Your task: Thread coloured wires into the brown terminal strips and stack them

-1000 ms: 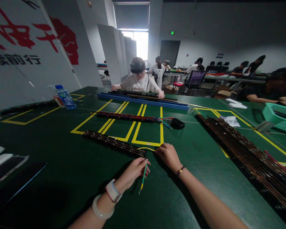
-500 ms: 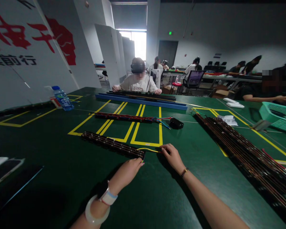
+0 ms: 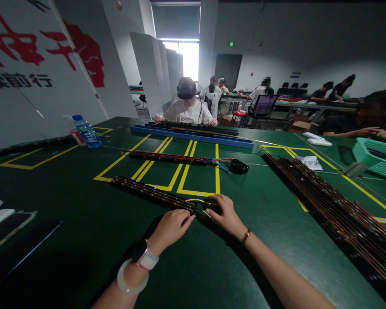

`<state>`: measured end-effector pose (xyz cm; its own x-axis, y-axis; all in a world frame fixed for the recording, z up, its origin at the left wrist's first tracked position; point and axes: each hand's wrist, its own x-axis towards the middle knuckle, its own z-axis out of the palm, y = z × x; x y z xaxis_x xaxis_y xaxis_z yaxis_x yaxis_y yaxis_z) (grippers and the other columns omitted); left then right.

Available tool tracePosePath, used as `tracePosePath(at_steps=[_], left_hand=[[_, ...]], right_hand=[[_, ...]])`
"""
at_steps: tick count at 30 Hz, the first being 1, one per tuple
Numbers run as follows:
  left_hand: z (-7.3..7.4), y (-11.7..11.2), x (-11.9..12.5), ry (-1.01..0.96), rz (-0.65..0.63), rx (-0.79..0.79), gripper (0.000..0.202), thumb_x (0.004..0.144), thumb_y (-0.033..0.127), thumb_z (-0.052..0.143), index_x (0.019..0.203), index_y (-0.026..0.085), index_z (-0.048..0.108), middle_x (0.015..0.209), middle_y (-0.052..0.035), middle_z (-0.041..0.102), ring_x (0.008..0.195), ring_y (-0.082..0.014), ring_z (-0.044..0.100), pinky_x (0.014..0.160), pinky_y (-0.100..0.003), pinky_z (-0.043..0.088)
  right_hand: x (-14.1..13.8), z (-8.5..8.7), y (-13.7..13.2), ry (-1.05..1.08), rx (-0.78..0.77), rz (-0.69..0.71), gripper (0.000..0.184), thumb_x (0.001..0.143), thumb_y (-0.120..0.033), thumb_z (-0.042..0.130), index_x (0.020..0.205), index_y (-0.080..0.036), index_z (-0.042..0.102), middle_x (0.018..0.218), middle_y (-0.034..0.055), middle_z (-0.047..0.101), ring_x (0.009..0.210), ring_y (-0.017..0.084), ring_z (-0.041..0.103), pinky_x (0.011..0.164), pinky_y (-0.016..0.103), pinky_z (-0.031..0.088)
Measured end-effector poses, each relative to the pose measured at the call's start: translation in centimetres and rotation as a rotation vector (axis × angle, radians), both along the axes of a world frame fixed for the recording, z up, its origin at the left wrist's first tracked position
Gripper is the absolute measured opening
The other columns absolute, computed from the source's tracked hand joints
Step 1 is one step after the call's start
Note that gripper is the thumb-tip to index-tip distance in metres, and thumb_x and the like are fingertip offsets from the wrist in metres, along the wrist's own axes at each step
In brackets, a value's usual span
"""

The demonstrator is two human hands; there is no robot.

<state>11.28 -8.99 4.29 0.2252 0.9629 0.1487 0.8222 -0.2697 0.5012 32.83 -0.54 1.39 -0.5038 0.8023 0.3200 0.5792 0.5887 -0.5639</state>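
A long black strip (image 3: 148, 191) with thin metal lines along its top lies slanted on the green table. My left hand (image 3: 172, 227) is closed at its near right end, thumb and fingers on the edge. From that end a yellow wire (image 3: 195, 200) curves to my right hand (image 3: 225, 214), whose fingers curl over it. Beside the right thumb is a second, yellow-green wire end (image 3: 207, 213). The exact grip under the fingers is partly hidden. Farther back lies another dark strip (image 3: 167, 156) with red and blue wires and a black connector block (image 3: 239, 165).
Long dark strips with copper-coloured lines (image 3: 321, 201) fill the right side. A green basket (image 3: 376, 156) stands at far right, a water bottle (image 3: 87, 132) at back left. Across the table a person (image 3: 188, 105) sits behind blue rails (image 3: 193, 136). Yellow tape (image 3: 218, 171) marks the table (image 3: 244, 266).
My right hand has shifted slightly left, closer to the strip's end, and its thumb has moved down beside the second wire. My left hand has moved slightly up onto the strip's end.
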Motion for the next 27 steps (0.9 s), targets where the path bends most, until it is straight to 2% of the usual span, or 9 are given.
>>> tracePosePath(at_steps=[2, 4, 9, 13, 17, 20, 24, 27], left_hand=[[-0.1, 0.1, -0.1, -0.017, 0.037, 0.031, 0.034, 0.094, 0.037, 0.034, 0.08, 0.018, 0.06, 0.083, -0.006, 0.062, 0.077, -0.0165, 0.056, 0.068, -0.026, 0.034], [-0.3, 0.2, -0.3, -0.03, 0.081, 0.039, 0.033, 0.093, 0.037, 0.036, 0.078, 0.018, 0.059, 0.082, -0.006, 0.061, 0.077, -0.0166, 0.056, 0.067, -0.027, 0.033], [-0.7, 0.4, -0.7, -0.091, 0.143, -0.02, 0.03, 0.092, 0.037, 0.038, 0.078, 0.018, 0.057, 0.085, -0.0057, 0.06, 0.077, -0.0166, 0.055, 0.066, -0.027, 0.034], [-1.0, 0.6, -0.5, -0.14, 0.145, -0.033, 0.03, 0.092, 0.037, 0.036, 0.081, 0.018, 0.055, 0.089, -0.0065, 0.058, 0.085, -0.0179, 0.054, 0.074, -0.028, 0.037], [-1.1, 0.6, -0.2, -0.179, 0.152, -0.044, 0.03, 0.093, 0.036, 0.034, 0.084, 0.017, 0.056, 0.094, -0.0073, 0.057, 0.091, -0.0185, 0.053, 0.082, -0.031, 0.037], [-1.1, 0.6, -0.1, -0.209, 0.14, -0.039, 0.028, 0.092, 0.034, 0.035, 0.088, 0.017, 0.056, 0.098, -0.0079, 0.056, 0.095, -0.0188, 0.052, 0.086, -0.032, 0.038], [-1.0, 0.5, 0.0, -0.25, 0.142, -0.025, 0.026, 0.091, 0.034, 0.038, 0.093, 0.018, 0.058, 0.101, -0.0081, 0.057, 0.098, -0.0193, 0.052, 0.089, -0.033, 0.038], [-1.0, 0.4, 0.2, -0.337, 0.152, -0.098, 0.029, 0.09, 0.039, 0.041, 0.09, 0.017, 0.06, 0.097, -0.008, 0.059, 0.091, -0.0187, 0.055, 0.084, -0.031, 0.041]], right_hand=[[-0.6, -0.1, -0.7, -0.038, -0.002, 0.063, 0.057, 0.078, -0.048, 0.063, 0.126, -0.02, 0.05, 0.124, 0.0101, 0.052, 0.117, 0.024, 0.044, 0.102, 0.04, 0.03], [-1.0, -0.3, -0.9, -0.071, -0.016, 0.077, 0.058, 0.078, -0.044, 0.064, 0.128, -0.019, 0.048, 0.125, 0.011, 0.052, 0.118, 0.023, 0.044, 0.102, 0.04, 0.029], [-1.0, -0.4, 0.2, -0.13, -0.105, 0.012, 0.043, 0.079, -0.042, 0.063, 0.116, -0.02, 0.059, 0.107, 0.0074, 0.062, 0.101, 0.022, 0.053, 0.089, 0.036, 0.037], [-1.0, 0.1, 0.9, -0.148, -0.183, 0.023, 0.035, 0.076, -0.043, 0.067, 0.101, -0.019, 0.066, 0.1, 0.0055, 0.065, 0.094, 0.022, 0.055, 0.084, 0.034, 0.039], [-1.0, 0.4, 1.1, -0.034, -0.306, 0.047, 0.037, 0.075, -0.045, 0.066, 0.099, -0.018, 0.066, 0.095, 0.0046, 0.067, 0.087, 0.019, 0.059, 0.076, 0.029, 0.043], [-0.9, 0.3, 1.2, 0.053, -0.424, 0.074, 0.026, 0.078, -0.039, 0.064, 0.09, -0.017, 0.066, 0.085, 0.0027, 0.067, 0.076, 0.015, 0.061, 0.066, 0.024, 0.043], [-0.9, 0.1, 1.2, 0.102, -0.354, 0.082, 0.017, 0.08, -0.033, 0.061, 0.08, -0.017, 0.065, 0.079, 0.001, 0.066, 0.073, 0.013, 0.06, 0.066, 0.022, 0.042], [-1.0, 0.0, 0.8, 0.104, -0.303, 0.074, 0.014, 0.081, -0.031, 0.059, 0.08, -0.017, 0.064, 0.078, 0.0003, 0.065, 0.071, 0.012, 0.058, 0.065, 0.021, 0.042]])
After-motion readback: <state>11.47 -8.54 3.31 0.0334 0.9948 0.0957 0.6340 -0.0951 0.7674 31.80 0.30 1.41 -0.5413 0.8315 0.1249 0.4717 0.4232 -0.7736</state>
